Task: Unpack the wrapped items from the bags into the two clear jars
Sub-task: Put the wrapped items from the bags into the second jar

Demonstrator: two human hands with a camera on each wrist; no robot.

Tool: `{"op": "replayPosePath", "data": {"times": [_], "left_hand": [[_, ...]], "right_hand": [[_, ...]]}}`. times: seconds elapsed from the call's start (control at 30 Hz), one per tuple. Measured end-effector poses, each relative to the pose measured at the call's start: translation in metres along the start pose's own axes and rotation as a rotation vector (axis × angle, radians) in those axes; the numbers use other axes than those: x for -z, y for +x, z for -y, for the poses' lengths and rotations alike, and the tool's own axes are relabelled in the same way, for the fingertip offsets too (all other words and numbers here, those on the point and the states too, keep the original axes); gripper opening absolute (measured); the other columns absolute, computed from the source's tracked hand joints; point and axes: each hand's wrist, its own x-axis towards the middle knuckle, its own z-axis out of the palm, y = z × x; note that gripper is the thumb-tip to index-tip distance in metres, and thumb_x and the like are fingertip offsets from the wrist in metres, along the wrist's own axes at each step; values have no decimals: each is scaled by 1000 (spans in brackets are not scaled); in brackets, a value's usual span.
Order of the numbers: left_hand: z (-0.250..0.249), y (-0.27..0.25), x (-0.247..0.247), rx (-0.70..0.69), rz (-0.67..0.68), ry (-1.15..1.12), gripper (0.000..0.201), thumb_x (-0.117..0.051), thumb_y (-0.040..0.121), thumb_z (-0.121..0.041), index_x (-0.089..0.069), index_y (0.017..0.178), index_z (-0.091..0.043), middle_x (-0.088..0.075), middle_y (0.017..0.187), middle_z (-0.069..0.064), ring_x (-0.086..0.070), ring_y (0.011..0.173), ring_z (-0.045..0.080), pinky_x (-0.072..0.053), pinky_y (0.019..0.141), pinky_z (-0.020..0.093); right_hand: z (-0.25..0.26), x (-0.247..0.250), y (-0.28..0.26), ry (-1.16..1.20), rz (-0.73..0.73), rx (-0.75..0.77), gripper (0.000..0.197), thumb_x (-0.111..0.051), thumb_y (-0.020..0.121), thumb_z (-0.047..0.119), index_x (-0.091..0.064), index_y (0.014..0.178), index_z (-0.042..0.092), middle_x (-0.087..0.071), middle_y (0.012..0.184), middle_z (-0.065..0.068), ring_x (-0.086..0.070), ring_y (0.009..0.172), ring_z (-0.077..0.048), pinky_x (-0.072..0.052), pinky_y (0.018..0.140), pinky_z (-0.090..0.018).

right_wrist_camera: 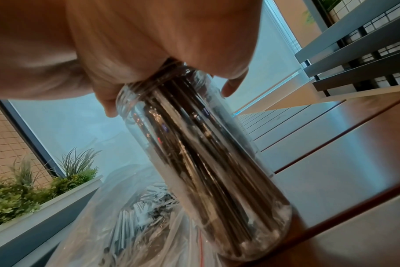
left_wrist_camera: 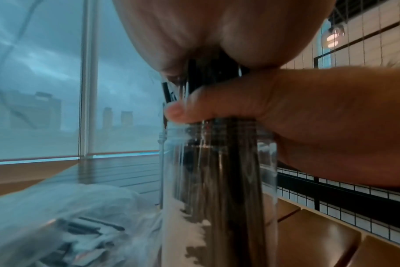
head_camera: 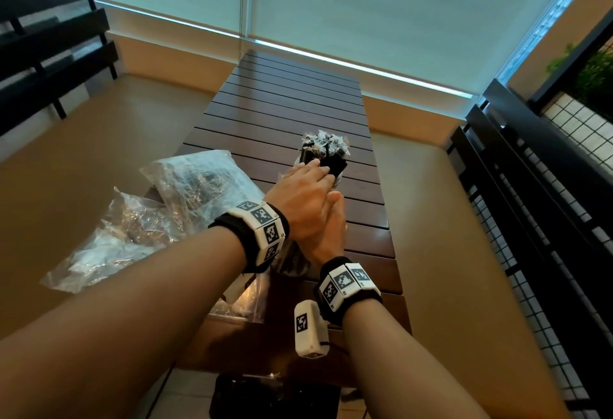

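A clear jar (left_wrist_camera: pixel 217 180) (right_wrist_camera: pixel 206 162) packed with long dark wrapped items stands on the slatted table, mostly hidden under my hands in the head view (head_camera: pixel 292 261). My left hand (head_camera: pixel 316 171) (left_wrist_camera: pixel 217 27) lies flat on the items' tops, fingers straight. My right hand (head_camera: pixel 331 219) (right_wrist_camera: pixel 160 45) curls round the bundle at the jar's mouth, its thumb (left_wrist_camera: pixel 228 103) across the items just above the rim. A second jar (head_camera: pixel 336 166) (left_wrist_camera: pixel 162 144), full of items with crinkled silver tips (head_camera: pixel 326 145), stands just beyond.
Two clear plastic bags (head_camera: pixel 199 173) (head_camera: pixel 126 233) with several more wrapped items (right_wrist_camera: pixel 149 198) lie left of the jars. The brown table (head_camera: pixel 298 103) runs away from me. A black railing (head_camera: pixel 530 186) is on the right, a dark bench (head_camera: pixel 49 54) on the left.
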Motion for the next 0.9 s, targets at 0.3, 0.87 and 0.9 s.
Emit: {"op": "replayPosePath", "data": {"times": [0.3, 0.87, 0.9], "left_hand": [[13, -1, 14, 13, -8, 36, 77, -25, 93, -67, -8, 155, -25, -10, 162, 7, -12, 149, 26, -4, 119, 56], [43, -10, 44, 94, -98, -382, 78, -17, 90, -71, -13, 154, -28, -22, 158, 7, -30, 141, 25, -30, 111, 49], [52, -12, 47, 156, -162, -466, 77, -14, 89, -72, -25, 150, -26, -32, 153, 11, -35, 138, 26, -31, 110, 49]], "right_hand": [[6, 3, 0, -2, 32, -9, 50, -55, 73, 63, -45, 113, 35, -53, 109, 11, -57, 98, -13, -47, 94, -49], [9, 30, -30, -115, -421, 369, 39, -63, 75, 47, -48, 91, 15, -44, 92, 1, -43, 84, -17, -41, 74, -40], [14, 30, -32, -110, -440, 409, 37, -61, 77, 47, -48, 87, 14, -43, 88, 0, -42, 81, -18, -39, 72, -38]]}}
